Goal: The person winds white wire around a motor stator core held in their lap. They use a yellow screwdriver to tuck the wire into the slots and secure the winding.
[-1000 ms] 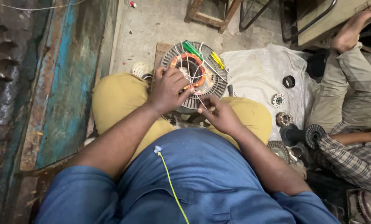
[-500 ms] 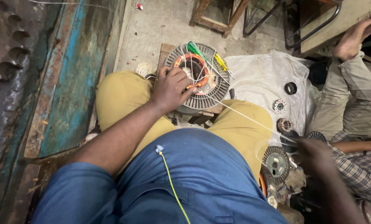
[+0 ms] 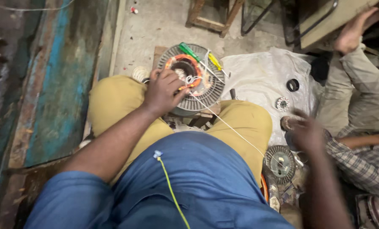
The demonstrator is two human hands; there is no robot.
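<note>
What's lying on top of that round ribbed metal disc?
On the disc: an orange coil ring, white thread, a green-handled screwdriver and a yellow one. The left hand covers its near-left part.

No packages, labels, signs or screens anywhere in view.

The round motor stator [image 3: 192, 79] in the upper centre is grey with orange windings. On it lie 2 screwdrivers, 1 with green handle [image 3: 189, 51], 1 with yellow handle [image 3: 215, 62]. The trousers [image 3: 113, 99] are mustard yellow, the shirt [image 3: 198, 182] blue. At the left the wall [image 3: 49, 85] shows worn turquoise paint. The sheet [image 3: 261, 72] at right is white.
</note>
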